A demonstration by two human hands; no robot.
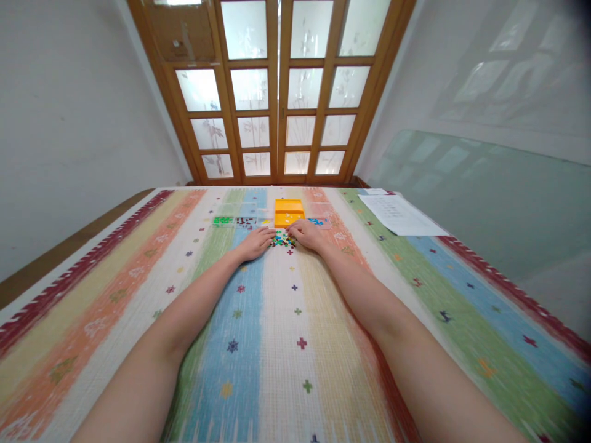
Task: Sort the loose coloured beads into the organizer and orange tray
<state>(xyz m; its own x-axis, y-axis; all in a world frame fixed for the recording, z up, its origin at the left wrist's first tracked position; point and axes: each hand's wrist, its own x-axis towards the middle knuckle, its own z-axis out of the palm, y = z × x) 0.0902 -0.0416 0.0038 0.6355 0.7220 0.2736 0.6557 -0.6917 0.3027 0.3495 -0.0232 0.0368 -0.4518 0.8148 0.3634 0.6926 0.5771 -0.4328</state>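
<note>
A small pile of mixed coloured pieces (pixel 282 241), green, blue, yellow and dark, lies on the striped tablecloth between my hands. My left hand (pixel 257 243) rests at the left edge of the pile, fingers stretched towards it. On the other side my right hand (pixel 306 235) bends over the pile with its fingertips drawn together; whatever they hold is too small to make out. Just beyond stands an open orange box (pixel 289 205) with a few white pieces in its near half. Clear boxes flank it, holding green pieces (pixel 223 220), dark brown pieces (pixel 246 221) and blue pieces (pixel 317 222).
Printed paper sheets (pixel 399 215) lie at the table's far right. A striped tablecloth (pixel 281 320) covers the table. Wooden doors with glass panes (pixel 277 111) stand behind it, and a greenish glass panel (pixel 489 191) leans along the right wall.
</note>
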